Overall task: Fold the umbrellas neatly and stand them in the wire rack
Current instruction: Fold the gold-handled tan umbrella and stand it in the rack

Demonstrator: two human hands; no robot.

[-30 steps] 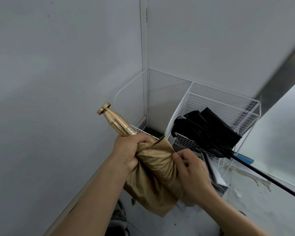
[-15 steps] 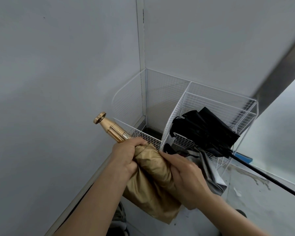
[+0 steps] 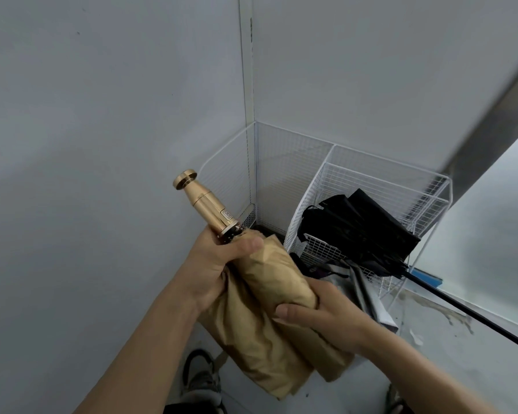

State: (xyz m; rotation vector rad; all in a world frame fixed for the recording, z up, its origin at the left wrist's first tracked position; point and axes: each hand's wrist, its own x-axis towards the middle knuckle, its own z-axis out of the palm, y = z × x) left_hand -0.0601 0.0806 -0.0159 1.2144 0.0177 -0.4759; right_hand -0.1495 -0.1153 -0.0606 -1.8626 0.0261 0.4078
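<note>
One gold umbrella (image 3: 269, 279), handle label (image 3: 226, 216) illeg.

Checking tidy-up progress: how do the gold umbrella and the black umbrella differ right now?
The gold umbrella is gripped by the left hand and right hand outside the wire rack; the black umbrella lies tilted in the rack's right compartment. The gold umbrella shows a short stubby handle, the black umbrella a long thin shaft sticking out rightward. Both are collapsed, fabric loosely bunched.
</note>
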